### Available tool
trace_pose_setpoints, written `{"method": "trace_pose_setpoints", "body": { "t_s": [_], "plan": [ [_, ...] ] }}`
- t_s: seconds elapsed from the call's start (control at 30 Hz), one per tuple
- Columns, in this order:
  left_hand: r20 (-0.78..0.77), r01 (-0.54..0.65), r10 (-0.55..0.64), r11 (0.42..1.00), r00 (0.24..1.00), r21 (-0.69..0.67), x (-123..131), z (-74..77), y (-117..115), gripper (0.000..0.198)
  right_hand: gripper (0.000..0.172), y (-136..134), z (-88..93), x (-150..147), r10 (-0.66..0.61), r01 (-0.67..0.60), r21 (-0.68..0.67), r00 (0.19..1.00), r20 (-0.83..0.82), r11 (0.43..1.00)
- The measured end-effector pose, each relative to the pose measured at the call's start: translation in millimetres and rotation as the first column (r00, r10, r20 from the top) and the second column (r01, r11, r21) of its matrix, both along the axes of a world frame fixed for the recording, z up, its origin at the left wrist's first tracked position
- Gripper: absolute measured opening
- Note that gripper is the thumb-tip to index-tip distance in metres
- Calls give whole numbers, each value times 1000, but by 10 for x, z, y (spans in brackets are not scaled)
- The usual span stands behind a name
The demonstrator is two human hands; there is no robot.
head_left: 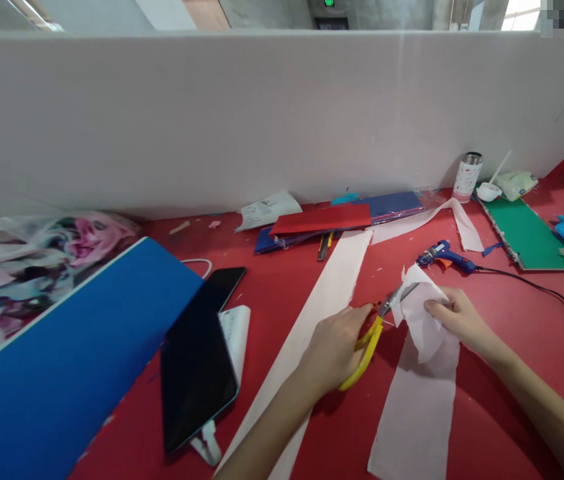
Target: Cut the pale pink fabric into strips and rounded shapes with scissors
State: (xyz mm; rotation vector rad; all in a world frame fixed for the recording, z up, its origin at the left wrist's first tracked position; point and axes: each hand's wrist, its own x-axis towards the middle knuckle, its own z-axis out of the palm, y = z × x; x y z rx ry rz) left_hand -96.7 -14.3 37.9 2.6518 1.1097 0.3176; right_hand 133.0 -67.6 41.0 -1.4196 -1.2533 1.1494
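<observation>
While the left hand [335, 343] is closing round the yellow-handled metal scissors [373, 341], the right hand [455, 319] is pinching a crumpled pale pink sheet [423, 321] between thumb and fingers. Sheet is hanging just above the red bench [517, 310], meeting the scissor blades. Wide pale pink strip [412, 413] is lying below; blue glue gun [457, 260] with black cord is resting just beyond.

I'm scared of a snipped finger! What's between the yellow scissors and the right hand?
The head view shows pale material between the yellow scissors and the right hand pinching it.
</observation>
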Motion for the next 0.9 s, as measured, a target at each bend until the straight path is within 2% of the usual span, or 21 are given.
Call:
{"method": "trace_pose_setpoints", "body": {
  "t_s": [0.17, 0.33, 0.67, 0.9],
  "plan": [
    [-17, -14, 14, 1000, 1000, -8, 8, 26, 1, 26, 16, -8, 3, -5, 11, -11, -7, 1000, -21, 1000],
    [-26, -10, 9, 999, 1000, -35, 4, 42, 11, 32, 15, -2, -22, 4, 9, -9, -10, 1000, -22, 1000],
    [3, -1, 1, 1000, 1000, 21, -24, 82, 42, 28, 16, 4, -30, 25, -13, 12, -29, 1000, -11, 999],
    [-57, -8, 9, 1000, 998, 27, -55, 106, 77, 22, 16, 9, -29, 34, -4, 4, -41, 1000, 2, 999]
  ]
}}
